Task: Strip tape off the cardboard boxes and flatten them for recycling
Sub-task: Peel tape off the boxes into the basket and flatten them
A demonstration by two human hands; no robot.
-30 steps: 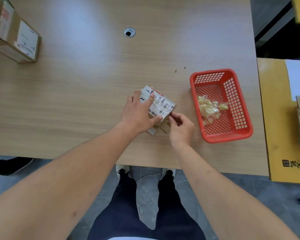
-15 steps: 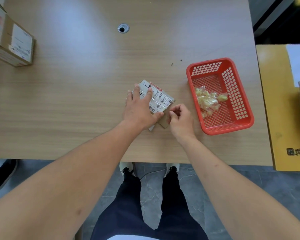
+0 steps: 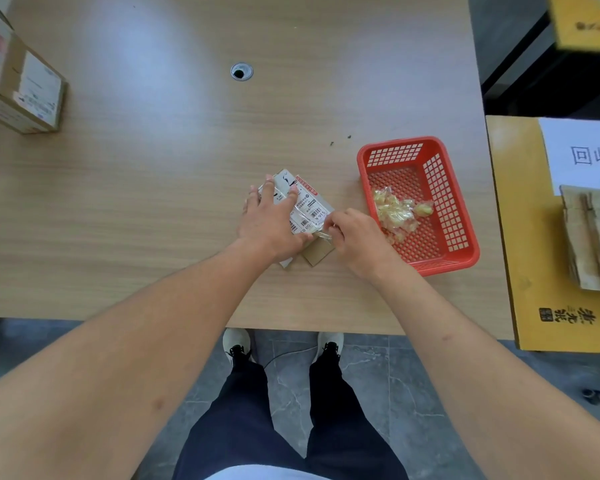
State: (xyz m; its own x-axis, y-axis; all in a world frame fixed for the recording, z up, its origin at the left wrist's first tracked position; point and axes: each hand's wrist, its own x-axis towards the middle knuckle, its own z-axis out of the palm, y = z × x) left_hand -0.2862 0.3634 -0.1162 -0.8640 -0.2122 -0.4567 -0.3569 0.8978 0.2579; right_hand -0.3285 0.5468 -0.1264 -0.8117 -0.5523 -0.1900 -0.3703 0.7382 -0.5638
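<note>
On the wooden table (image 3: 153,202), left hand (image 3: 271,220) pressed flat on the small box (image 3: 305,206); right hand (image 3: 352,233) had newly pinched clear tape (image 3: 321,233) loose beside the red basket (image 3: 465,216).

A small cardboard box (image 3: 309,216), covered by a white shipping label with barcodes, lies flat on the wooden table (image 3: 153,202), with a brown flap exposed at its near end. A strip of clear tape (image 3: 321,233) is lifted from its right edge. A second, unflattened labelled box (image 3: 21,81) stands at the far left corner.
</note>
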